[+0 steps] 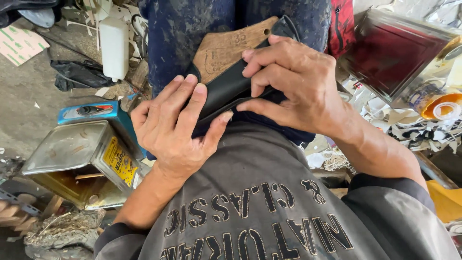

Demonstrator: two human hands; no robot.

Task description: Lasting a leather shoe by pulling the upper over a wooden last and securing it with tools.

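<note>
Both-handed: left hand (171, 127) and right hand (296, 82) each hold a narrow grip on black leather upper (231, 86) stretched over wooden shoe last (226, 48), against the lap.

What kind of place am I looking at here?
Likely a small shoemaking or cobbler's workshop: both hands, left hand and right hand, press black leather over a wooden shoe form, with a square metal tin and tape rolls nearby.

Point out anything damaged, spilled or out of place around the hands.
The square metal tin at left is dented, rust-stained and grimy. Scraps litter the floor. The black leather piece both hands press shows no damage.
</note>
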